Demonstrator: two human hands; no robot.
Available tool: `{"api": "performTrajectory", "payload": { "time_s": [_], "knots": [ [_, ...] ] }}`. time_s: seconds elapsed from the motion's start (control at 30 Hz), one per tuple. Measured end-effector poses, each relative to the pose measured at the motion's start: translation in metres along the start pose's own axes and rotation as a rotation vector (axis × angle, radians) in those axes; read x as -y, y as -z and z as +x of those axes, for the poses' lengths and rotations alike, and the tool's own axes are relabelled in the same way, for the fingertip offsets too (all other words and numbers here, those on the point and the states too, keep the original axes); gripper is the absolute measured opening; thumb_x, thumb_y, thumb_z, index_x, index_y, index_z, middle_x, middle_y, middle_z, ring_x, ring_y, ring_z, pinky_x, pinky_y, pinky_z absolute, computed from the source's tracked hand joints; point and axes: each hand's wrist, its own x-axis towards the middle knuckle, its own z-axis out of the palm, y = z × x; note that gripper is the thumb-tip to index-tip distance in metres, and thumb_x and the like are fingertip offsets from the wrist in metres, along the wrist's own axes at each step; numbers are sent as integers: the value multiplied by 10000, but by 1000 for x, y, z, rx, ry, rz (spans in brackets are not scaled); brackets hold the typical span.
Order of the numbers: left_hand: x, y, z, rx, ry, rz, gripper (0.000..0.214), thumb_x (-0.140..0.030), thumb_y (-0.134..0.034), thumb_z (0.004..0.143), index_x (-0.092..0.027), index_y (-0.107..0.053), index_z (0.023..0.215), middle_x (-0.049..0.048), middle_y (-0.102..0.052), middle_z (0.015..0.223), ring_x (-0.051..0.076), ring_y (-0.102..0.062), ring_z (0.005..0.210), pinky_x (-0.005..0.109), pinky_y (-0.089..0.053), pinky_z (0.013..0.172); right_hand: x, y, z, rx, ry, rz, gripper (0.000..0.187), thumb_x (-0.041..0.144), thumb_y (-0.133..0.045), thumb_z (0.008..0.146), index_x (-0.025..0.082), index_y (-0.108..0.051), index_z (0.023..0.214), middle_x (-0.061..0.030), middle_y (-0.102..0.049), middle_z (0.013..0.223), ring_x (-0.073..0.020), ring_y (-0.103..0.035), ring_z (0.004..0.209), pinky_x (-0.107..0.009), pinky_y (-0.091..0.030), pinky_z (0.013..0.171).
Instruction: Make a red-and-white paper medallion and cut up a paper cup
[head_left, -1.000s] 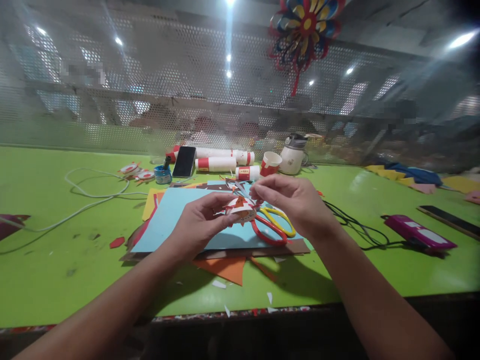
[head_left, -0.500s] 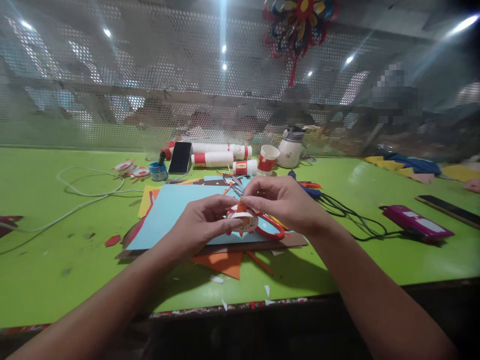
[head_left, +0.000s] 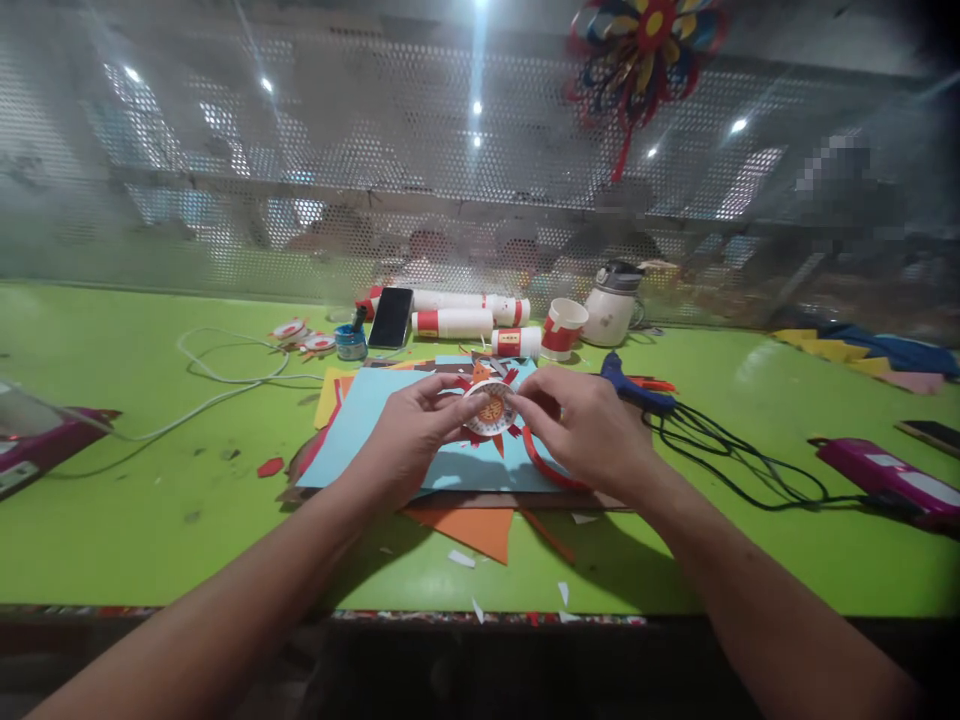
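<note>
Between my two hands is a small paper turtle, a round white disc with an orange patterned centre, an orange head and tail, and red feet. My left hand pinches its left rim between thumb and fingers. On the opposite rim, my right hand is closed with thumb and forefinger on the edge. Beneath them lies a light blue paper sheet on a stack of coloured papers. Scissors with a red handle rest on it, partly hidden by my right hand.
Behind the papers stand a blue ink bottle, a phone, paper cups and a jug. A blue glue gun with black cables lies at right, near a purple power strip. Paper scraps lie in front.
The turtle has been tilted up so its patterned face shows toward me. My right fingers have moved from its orange head to its right rim. The view has shifted left.
</note>
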Motion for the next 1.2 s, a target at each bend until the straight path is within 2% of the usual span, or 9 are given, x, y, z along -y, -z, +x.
{"api": "performTrajectory", "payload": {
  "time_s": [0.2,0.3,0.43,0.63,0.83,1.2],
  "knots": [
    [-1,1,-1,116,37,-9,228,-308,-687,758,-138,-676,910,71,-677,940,148,-618,775,289,-512,690,-2,-8,-1,95,2,-178,179,192,-432,902,164,-506,741,-45,-555,682,-152,-452,605,-274,-284,568],
    [-3,1,-2,172,62,-57,255,-334,-627,811,-130,-670,958,94,-672,975,163,-612,830,291,-510,709,-4,-9,0,98,-13,-169,179,182,-424,901,171,-482,732,-39,-544,680,-151,-449,607,-272,-276,571],
    [-3,2,-2,205,84,-138,201,-289,-639,805,-150,-670,947,89,-668,1015,181,-613,876,316,-510,748,-5,-10,1,74,-34,-126,221,216,-420,917,179,-456,702,-21,-514,646,-142,-431,588,-270,-263,565],
    [-5,1,-4,268,124,-106,227,-305,-621,824,-155,-685,982,87,-674,1002,170,-608,875,348,-502,805,-4,-9,1,90,-61,-68,235,208,-428,904,188,-441,671,-3,-484,603,-132,-406,552,-266,-253,551],
    [-3,1,-4,264,109,-83,239,-353,-613,826,-144,-704,898,71,-684,862,144,-603,785,296,-501,757,-3,-7,3,130,-65,-37,238,221,-412,906,188,-437,672,-7,-493,614,-134,-416,564,-265,-263,553],
    [0,-2,-5,253,47,-82,325,-345,-616,827,-142,-672,1074,107,-684,968,138,-607,779,263,-504,713,-1,-2,2,149,-63,-20,229,179,-414,878,187,-420,650,5,-473,600,-117,-379,541,-257,-261,539]
  ]
}}
